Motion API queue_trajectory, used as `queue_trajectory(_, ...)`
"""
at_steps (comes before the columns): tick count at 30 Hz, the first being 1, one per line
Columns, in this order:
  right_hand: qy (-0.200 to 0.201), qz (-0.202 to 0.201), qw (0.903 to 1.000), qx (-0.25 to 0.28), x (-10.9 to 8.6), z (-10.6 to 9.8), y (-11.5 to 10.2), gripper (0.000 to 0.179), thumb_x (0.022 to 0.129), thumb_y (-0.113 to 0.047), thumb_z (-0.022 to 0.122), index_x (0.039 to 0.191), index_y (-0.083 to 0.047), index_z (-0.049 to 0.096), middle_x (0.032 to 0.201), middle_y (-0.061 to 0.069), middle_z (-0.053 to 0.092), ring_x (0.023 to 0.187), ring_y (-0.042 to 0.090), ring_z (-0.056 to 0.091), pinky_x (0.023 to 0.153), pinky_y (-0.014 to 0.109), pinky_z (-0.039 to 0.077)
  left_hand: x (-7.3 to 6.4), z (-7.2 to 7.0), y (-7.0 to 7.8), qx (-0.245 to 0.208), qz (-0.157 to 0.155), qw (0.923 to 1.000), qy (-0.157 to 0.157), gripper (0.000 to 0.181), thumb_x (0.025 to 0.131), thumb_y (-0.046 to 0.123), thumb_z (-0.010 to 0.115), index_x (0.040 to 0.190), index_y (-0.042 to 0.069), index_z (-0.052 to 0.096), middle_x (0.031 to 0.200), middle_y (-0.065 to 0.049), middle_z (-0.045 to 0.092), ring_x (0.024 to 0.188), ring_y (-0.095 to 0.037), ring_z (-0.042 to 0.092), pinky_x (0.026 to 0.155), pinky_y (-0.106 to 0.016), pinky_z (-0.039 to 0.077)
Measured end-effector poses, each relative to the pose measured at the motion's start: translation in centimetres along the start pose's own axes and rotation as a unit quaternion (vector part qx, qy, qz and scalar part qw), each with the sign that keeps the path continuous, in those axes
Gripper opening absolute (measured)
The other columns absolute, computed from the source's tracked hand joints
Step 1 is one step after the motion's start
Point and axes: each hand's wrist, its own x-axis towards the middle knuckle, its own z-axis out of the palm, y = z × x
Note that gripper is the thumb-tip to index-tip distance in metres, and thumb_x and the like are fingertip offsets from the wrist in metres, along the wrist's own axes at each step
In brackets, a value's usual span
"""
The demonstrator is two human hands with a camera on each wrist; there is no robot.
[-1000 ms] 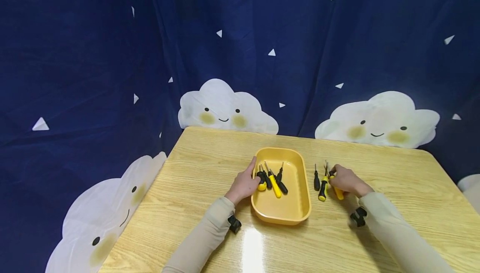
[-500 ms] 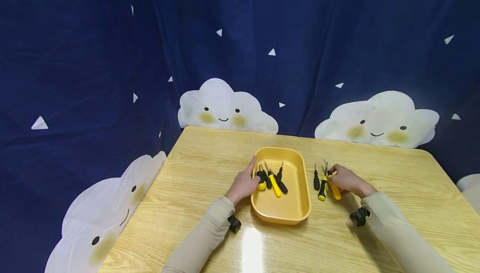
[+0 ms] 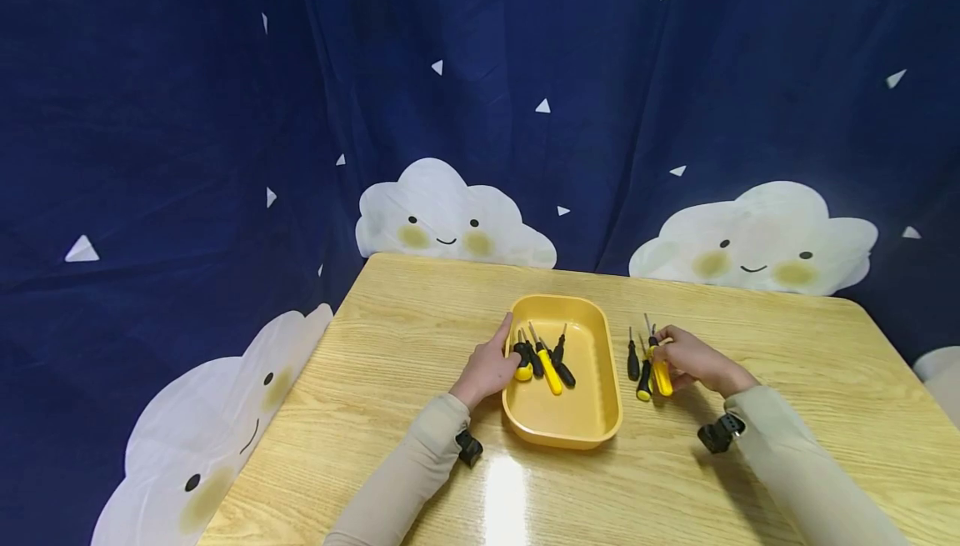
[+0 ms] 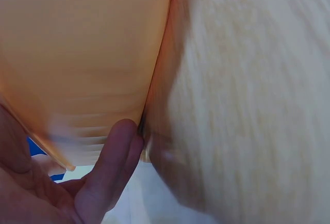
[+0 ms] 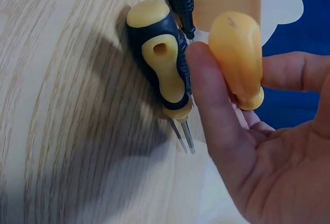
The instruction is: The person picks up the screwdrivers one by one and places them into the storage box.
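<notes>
My left hand [image 3: 486, 369] holds the left side of a yellow plastic tray [image 3: 576, 421], thumb over the rim and fingertips [image 4: 124, 136] against the outer wall. Inside the tray lie several screwdrivers, among them a yellow-handled one [image 3: 551, 373] and a stubby black-and-yellow one [image 3: 522, 370]. Right of the tray, my right hand [image 3: 693, 359] pinches a yellow screwdriver [image 5: 234, 48] by its handle between thumb and fingers, the shaft pointing away from me. Beside it on the table lie a black-and-yellow screwdriver [image 5: 164, 64] and a thin black screwdriver [image 3: 633, 366].
The wooden table [image 3: 420, 313] extends on both sides of the tray. Behind it hangs a dark blue curtain [image 3: 480, 54] with white clouds and triangles. A black wrist camera [image 3: 720, 433] sits under my right sleeve.
My right hand has shifted the yellow screwdriver left, so it now overlaps the black-and-yellow one in the head view. My left hand and the tray have stayed put.
</notes>
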Motion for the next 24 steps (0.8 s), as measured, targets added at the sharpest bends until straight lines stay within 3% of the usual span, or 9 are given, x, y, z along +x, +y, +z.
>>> queue_trajectory(9,0.003,-0.002,0.9998,0.019,0.1,0.3,-0.7,0.039,0.085,-0.006,0.047,0.118,0.008,0.031,0.092,0.016,0.049,0.075,0.021,0.054,0.062,0.042,0.054,0.1,0.1,0.0,0.003,-0.001,1.0,0.003,0.07,0.093,0.023,0.048,0.152,0.036,0.013,0.116,-0.021,0.059,0.044,-0.015,0.05,0.05,-0.028,0.044)
queue_trajectory(18,0.006,-0.018,0.9997,0.017,-0.4,0.7,-2.2,0.038,0.086,-0.007,0.046,0.118,0.009,0.032,0.099,0.021,0.054,0.075,0.021,0.056,0.063,0.042,0.054,-0.1,0.1,0.1,-0.004,0.0,1.0,0.002,0.069,0.093,0.023,0.048,0.152,0.033,0.014,0.122,-0.021,0.057,0.044,-0.016,0.049,0.05,-0.028,0.043)
queue_trajectory(21,0.004,-0.024,0.9995,0.019,-0.5,0.7,-2.6,0.037,0.087,-0.006,0.046,0.118,0.008,0.032,0.102,0.023,0.054,0.076,0.021,0.056,0.064,0.042,0.054,-0.1,0.0,0.1,-0.003,-0.003,1.0,0.002,0.069,0.093,0.023,0.048,0.152,0.033,0.014,0.116,-0.02,0.059,0.043,-0.015,0.047,0.049,-0.028,0.043)
queue_trajectory(24,0.002,-0.035,0.9992,0.021,-0.4,0.7,-2.8,0.037,0.087,-0.006,0.045,0.118,0.009,0.032,0.102,0.026,0.054,0.075,0.021,0.056,0.063,0.042,0.054,0.0,0.0,0.1,0.001,-0.005,1.0,0.003,0.069,0.093,0.024,0.048,0.152,0.034,0.013,0.1,-0.017,0.062,0.042,-0.014,0.044,0.048,-0.028,0.042)
